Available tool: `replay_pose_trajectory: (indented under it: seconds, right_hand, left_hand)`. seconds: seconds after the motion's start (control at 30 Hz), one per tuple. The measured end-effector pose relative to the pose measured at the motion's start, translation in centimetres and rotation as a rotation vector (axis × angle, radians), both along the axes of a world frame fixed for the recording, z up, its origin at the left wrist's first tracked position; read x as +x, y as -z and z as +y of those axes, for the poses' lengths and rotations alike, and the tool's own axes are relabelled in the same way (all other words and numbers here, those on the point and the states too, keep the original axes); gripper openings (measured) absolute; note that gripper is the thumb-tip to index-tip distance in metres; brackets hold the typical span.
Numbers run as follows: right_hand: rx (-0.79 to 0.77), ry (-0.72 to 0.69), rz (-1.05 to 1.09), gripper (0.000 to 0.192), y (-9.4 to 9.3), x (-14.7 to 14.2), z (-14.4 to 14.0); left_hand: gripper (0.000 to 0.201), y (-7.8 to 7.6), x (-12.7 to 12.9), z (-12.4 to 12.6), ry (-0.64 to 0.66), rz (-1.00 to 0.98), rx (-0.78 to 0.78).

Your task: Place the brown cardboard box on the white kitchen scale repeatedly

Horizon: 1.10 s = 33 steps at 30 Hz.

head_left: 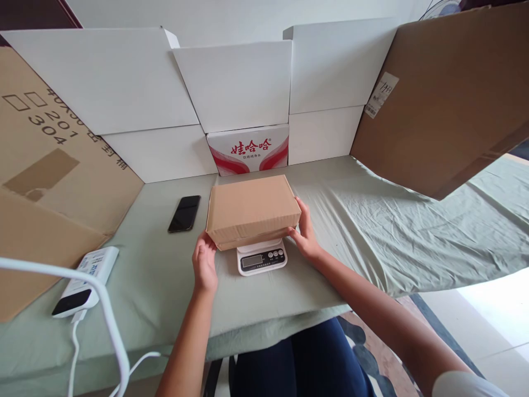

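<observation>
A closed brown cardboard box (254, 207) is between my two hands, over a small white digital kitchen scale (262, 259). The box hides the scale's platform, so I cannot tell whether the two touch. The scale's dark display and several round buttons face me. My left hand (205, 262) grips the box's near left corner, fingers curled beneath it. On the other side, my right hand (305, 231) clasps the right end, with the thumb on the front face and fingers along the side.
A black smartphone (184, 213) lies left of the box. Further left sits a white power bank (86, 281) with a white cable (74, 347). White panels (243, 82) and large cardboard sheets (446, 94) wall the green cloth (330, 275); a red-and-white carton (250, 149) stands behind.
</observation>
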State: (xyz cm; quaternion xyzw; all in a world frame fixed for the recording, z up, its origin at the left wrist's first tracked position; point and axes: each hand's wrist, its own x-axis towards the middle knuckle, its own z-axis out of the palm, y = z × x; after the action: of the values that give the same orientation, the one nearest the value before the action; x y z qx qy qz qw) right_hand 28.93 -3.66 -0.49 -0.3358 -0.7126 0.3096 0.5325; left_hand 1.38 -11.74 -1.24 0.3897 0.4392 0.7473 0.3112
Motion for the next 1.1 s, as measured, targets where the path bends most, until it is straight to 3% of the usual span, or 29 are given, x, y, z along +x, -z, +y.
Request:
replay_pose_trajectory:
  seconds: [0.23, 1.1]
  right_hand:
    - [0.017, -0.042, 0.073, 0.076, 0.15, 0.0, 0.02]
    - [0.012, 0.022, 0.117, 0.076, -0.47, -0.07, 0.18]
  left_hand:
    - [0.063, 0.1, 0.06, -0.43, -0.024, -0.023, 0.001]
    - [0.072, 0.19, -0.12, -0.77, -0.027, -0.014, 0.004]
